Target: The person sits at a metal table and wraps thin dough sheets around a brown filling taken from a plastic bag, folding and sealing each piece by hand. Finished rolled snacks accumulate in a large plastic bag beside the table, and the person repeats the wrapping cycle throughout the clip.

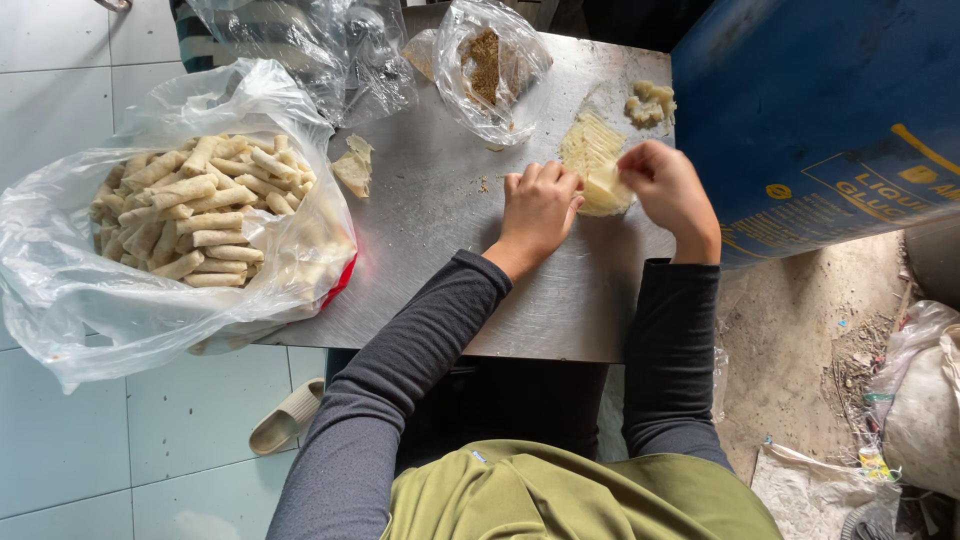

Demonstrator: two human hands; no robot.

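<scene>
— Steel surface (450,220), grey and scuffed, set over pale floor tiles (60,80): what do you have on it?

— Item one: your left hand (538,205), fingers curled down, pressing the near edge of a pale wrapper sheet (592,160). Item two: your right hand (668,185), fingers pinched narrow on the same wrapper's right side. The wrapper lies flat on the surface, between both hands, near the far right corner.

— And around them?

— Item three: a small lump of pale filling (650,103), just beyond the wrapper. Item four: a clear bag with brown crumbs (487,62), at the far edge. Item five: a large clear bag of finished rolls (200,210), heaped, well apart at your left, overhanging the surface's edge. Item six: torn wrapper scraps (354,165), beside that bag. Item seven: a blue drum (800,90), touching the surface's right side. Item eight: a beige sandal (287,415) on the tiles below.
</scene>
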